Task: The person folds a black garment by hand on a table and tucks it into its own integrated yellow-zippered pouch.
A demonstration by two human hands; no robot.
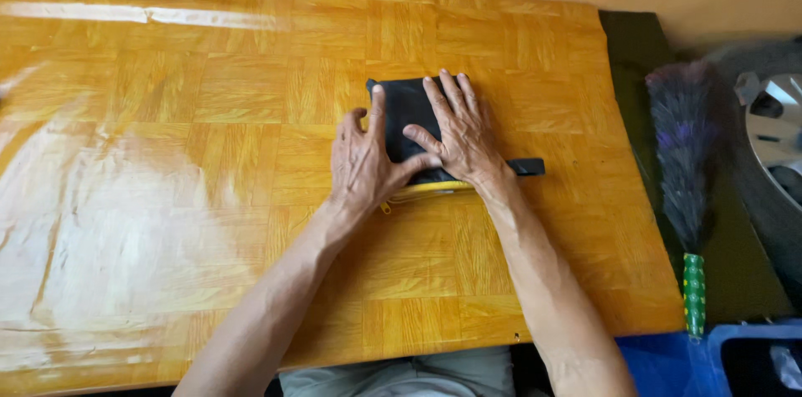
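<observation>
A small black pouch (404,106) with a yellow zip edge (434,188) lies flat on the glossy wooden table (209,155), right of centre. My left hand (362,163) rests on the pouch's left side, index finger stretched along its edge. My right hand (461,131) lies flat on top of the pouch, fingers spread and pressing down. A black strap end (528,166) sticks out from under my right wrist. Much of the pouch is hidden under both hands.
A feather duster (685,155) with dark purple plumes and a green dotted handle lies on a dark mat (635,55) right of the table. A wheel cover (777,121) sits at the far right. A blue container (668,364) is at the bottom right.
</observation>
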